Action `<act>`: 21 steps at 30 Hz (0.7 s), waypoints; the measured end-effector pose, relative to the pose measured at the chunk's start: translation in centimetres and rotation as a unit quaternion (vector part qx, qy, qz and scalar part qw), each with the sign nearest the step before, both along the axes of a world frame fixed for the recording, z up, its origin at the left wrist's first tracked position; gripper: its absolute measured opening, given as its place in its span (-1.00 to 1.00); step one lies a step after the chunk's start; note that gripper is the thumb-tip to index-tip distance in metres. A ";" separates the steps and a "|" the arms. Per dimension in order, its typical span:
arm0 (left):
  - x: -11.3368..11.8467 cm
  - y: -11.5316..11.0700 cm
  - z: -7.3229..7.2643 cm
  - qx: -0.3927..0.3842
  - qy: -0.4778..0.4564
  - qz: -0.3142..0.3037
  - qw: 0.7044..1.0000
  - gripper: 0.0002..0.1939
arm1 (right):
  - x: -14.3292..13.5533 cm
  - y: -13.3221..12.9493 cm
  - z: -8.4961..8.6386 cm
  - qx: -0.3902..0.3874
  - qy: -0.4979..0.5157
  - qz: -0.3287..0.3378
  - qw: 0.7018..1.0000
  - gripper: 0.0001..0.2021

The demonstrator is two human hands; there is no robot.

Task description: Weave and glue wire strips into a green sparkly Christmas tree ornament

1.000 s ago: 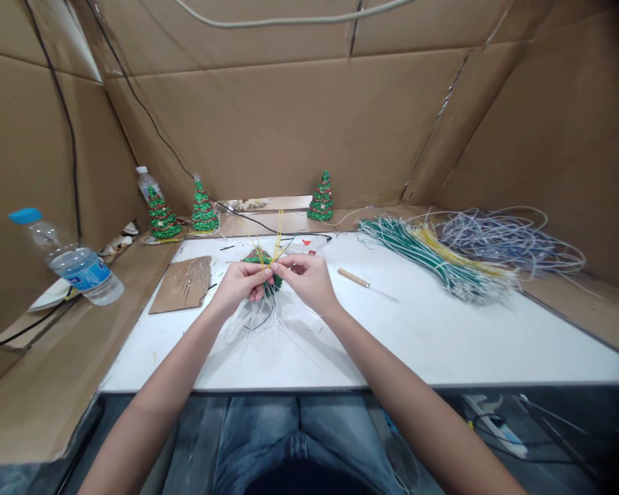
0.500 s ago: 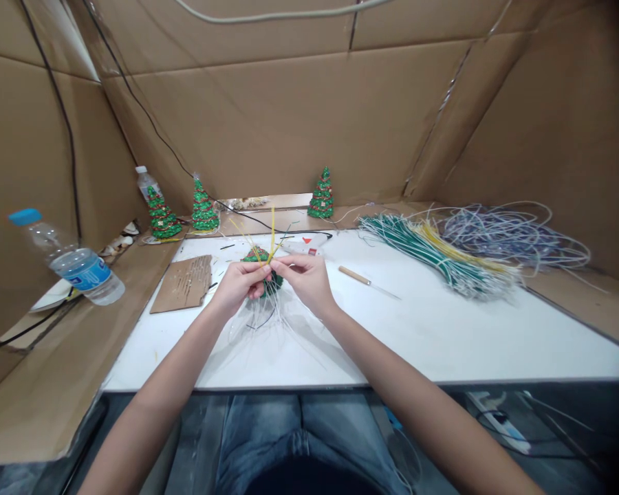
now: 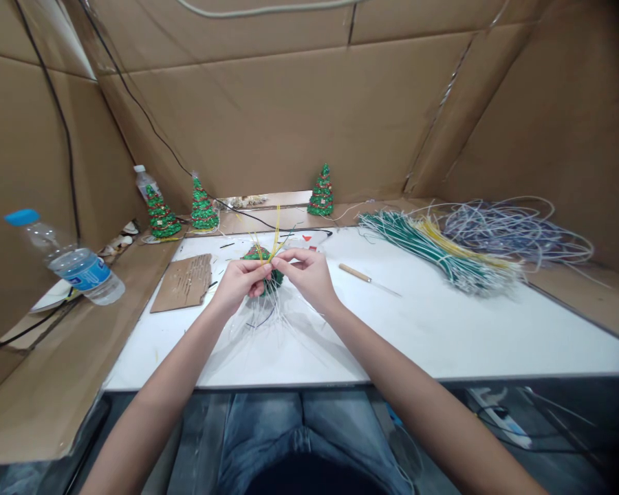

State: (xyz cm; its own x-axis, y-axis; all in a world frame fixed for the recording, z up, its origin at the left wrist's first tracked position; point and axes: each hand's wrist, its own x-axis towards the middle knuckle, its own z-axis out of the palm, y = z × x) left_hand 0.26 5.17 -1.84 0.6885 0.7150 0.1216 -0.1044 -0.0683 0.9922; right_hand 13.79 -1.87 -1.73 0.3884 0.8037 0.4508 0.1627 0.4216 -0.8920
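Note:
My left hand (image 3: 245,278) is closed, thumb and fingers pinching a small bunch of yellow wires (image 3: 276,237) near its base. Close beside it, my right hand (image 3: 305,273) pinches the same yellow wires, fingertips nearly touching those of the left. The yellow ends fan upward above the fingertips. A green tree figure (image 3: 256,253) with red trim lies just behind the hands, partly hidden by them. Thin white wires (image 3: 283,323) spread from below the fingers over the white tabletop (image 3: 392,344).
A wooden-handled awl (image 3: 355,273) lies to the right, near bundled green wires (image 3: 407,240) and a white wire tangle (image 3: 516,230). Left are a cardboard piece (image 3: 182,283) and a water bottle (image 3: 85,271). Several finished trees, one at back right (image 3: 320,192), stand along the rear.
Both hands stay in nearly the same place, still pinching the yellow wires. The upright yellow ends lean slightly farther right. The view has shifted a little.

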 end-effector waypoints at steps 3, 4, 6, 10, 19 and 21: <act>0.0 0.0 0.0 -0.006 -0.016 0.002 1.000 -0.65 | 0.0 0.1 -0.1 0.000 0.021 0.011 1.000 -0.83; 0.0 0.0 0.0 -0.010 -0.020 0.002 1.000 -0.65 | 0.0 0.1 0.0 -0.005 0.033 0.017 0.999 -0.82; 0.0 0.0 0.0 -0.015 -0.025 0.005 1.000 -0.65 | 0.0 0.0 0.1 -0.021 0.063 0.034 0.997 -0.80; 0.1 -0.1 0.1 -0.019 -0.033 0.009 0.999 -0.67 | 0.0 -0.1 0.3 -0.040 0.116 0.073 0.990 -0.77; 0.1 0.2 -0.1 -0.015 -0.042 0.006 0.999 -0.68 | -0.3 0.4 -0.5 -0.090 0.253 0.166 0.949 -0.70; 0.0 0.2 -0.2 -0.014 -0.039 0.007 0.999 -0.68 | -0.4 0.4 -0.6 -0.091 0.252 0.163 0.950 -0.69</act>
State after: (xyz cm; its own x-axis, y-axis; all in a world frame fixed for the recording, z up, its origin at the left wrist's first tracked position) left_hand 0.26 5.38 -2.00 0.6668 0.7289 0.1552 -0.1814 -0.0433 0.9825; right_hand 13.37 -1.46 -2.29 0.2341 0.9652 0.1163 -0.4164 0.2076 -0.8852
